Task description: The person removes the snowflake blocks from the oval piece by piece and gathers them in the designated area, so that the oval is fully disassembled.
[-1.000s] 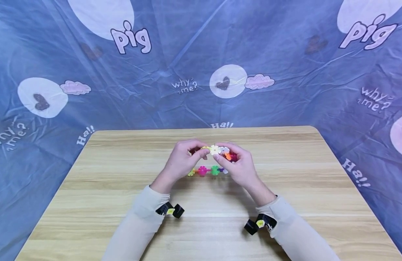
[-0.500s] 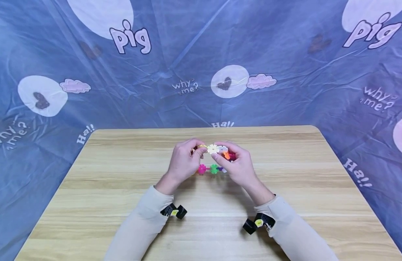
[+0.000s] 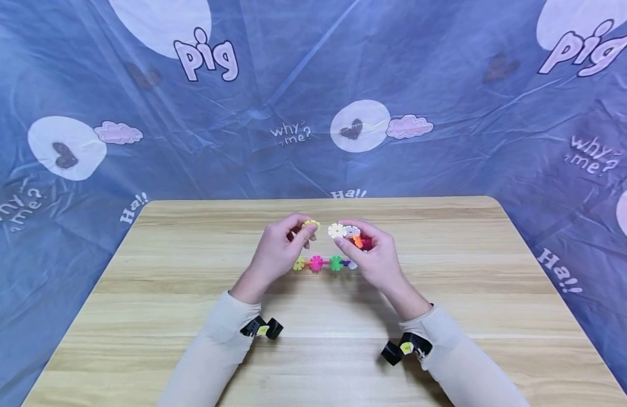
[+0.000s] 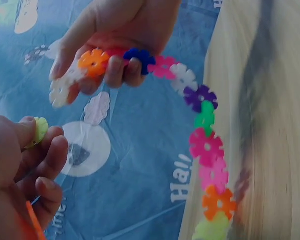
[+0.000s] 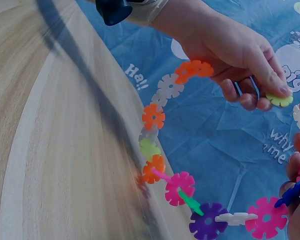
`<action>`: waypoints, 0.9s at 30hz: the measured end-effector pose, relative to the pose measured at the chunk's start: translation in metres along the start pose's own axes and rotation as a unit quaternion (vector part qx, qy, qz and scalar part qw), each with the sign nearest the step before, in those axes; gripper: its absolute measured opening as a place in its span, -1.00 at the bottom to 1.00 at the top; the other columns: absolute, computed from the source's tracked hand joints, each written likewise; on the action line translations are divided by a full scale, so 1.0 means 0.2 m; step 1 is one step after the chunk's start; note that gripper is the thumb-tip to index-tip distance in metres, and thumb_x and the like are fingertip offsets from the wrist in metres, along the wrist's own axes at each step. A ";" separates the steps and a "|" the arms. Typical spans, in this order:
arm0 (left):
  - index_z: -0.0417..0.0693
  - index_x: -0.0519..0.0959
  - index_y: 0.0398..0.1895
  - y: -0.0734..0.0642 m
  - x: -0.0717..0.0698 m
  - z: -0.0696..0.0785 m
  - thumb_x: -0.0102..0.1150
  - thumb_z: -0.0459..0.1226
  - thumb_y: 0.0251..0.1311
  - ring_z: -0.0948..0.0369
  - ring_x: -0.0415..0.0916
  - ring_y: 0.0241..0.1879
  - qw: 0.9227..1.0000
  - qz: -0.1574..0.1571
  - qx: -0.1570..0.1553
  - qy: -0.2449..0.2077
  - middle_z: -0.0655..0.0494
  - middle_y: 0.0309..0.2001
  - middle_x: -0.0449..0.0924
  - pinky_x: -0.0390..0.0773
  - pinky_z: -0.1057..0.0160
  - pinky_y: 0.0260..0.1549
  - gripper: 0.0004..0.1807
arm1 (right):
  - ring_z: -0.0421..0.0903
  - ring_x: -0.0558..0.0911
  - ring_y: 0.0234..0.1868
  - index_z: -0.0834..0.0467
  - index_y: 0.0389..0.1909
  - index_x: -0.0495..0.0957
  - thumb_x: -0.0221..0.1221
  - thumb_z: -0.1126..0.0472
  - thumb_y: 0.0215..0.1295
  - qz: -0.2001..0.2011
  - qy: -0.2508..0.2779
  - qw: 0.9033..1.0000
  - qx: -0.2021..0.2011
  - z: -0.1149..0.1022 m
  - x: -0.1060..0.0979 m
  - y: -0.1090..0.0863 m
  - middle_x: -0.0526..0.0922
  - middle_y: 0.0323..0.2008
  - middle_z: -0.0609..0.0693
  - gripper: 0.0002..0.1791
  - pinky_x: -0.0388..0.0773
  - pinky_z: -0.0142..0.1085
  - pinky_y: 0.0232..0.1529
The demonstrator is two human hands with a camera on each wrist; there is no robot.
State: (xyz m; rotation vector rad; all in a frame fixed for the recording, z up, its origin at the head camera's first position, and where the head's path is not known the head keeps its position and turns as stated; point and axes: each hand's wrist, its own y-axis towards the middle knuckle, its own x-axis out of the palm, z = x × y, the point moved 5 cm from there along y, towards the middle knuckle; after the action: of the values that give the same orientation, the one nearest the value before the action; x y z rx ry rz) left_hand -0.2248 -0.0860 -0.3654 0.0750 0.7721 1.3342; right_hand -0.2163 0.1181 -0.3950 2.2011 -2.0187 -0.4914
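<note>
Blue cloth [image 3: 252, 164] backs a wooden table [image 3: 323, 367]; above its far half hangs a chain [image 3: 316, 263]. Probably light and bendy at the joints, best pinched by a rim. Flower discs run pink, green, purple, orange. Left hand [image 3: 277, 250] pinches a yellow disc [image 5: 280, 101]; right hand [image 3: 372, 252] holds the cream disc [image 3: 336, 230], apart.

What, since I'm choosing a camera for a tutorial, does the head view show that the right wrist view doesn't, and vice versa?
Only the head view shows the right sleeve and the black camera worn on it.

Only the right wrist view shows the blue piece at the right hand and the grey pieces in the chain near the left hand.

Both show the left hand pinching a yellow piece, apart from the pale piece, plus the table and printed cloth.
</note>
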 end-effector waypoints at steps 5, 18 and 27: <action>-0.23 0.71 -0.04 -0.01 -0.04 -0.04 0.21 -0.37 0.55 0.18 0.64 -0.41 0.999 0.000 -0.031 -0.014 -0.04 -0.34 0.76 0.60 0.33 -0.46 -0.88 | -0.30 0.72 -0.22 0.32 0.22 0.67 0.40 0.37 0.37 0.000 -0.001 1.000 0.013 0.01 -0.01 0.00 0.75 -0.01 0.29 -0.58 0.73 -0.47 -0.21; -0.16 0.76 -0.08 -0.04 -0.19 -0.16 0.24 -0.27 0.56 0.18 0.54 -0.39 0.996 0.033 -0.079 0.005 -0.08 -0.35 0.69 0.54 0.34 -0.38 -0.84 | -0.28 0.70 -0.27 0.29 0.23 0.68 0.39 0.37 0.37 -0.001 0.000 1.000 0.017 0.02 -0.03 -0.01 0.75 -0.07 0.25 -0.59 0.71 -0.47 -0.28; -0.24 0.71 0.15 -0.08 -0.30 -0.27 0.26 -0.34 0.52 0.10 0.65 -0.33 0.988 0.043 -0.141 0.039 -0.17 -0.23 0.75 0.54 0.40 -0.35 -0.75 | -0.27 0.69 -0.25 0.28 0.22 0.68 0.40 0.37 0.38 -0.004 -0.001 1.000 0.012 0.02 -0.03 -0.01 0.74 -0.05 0.22 -0.59 0.70 -0.47 -0.26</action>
State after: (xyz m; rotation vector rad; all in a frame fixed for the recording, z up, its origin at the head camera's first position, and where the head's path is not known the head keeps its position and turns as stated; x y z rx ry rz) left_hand -0.2420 -0.1633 -0.3864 -0.1710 0.6440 1.5239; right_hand -0.2161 0.1253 -0.3988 2.2245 -2.0271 -0.4748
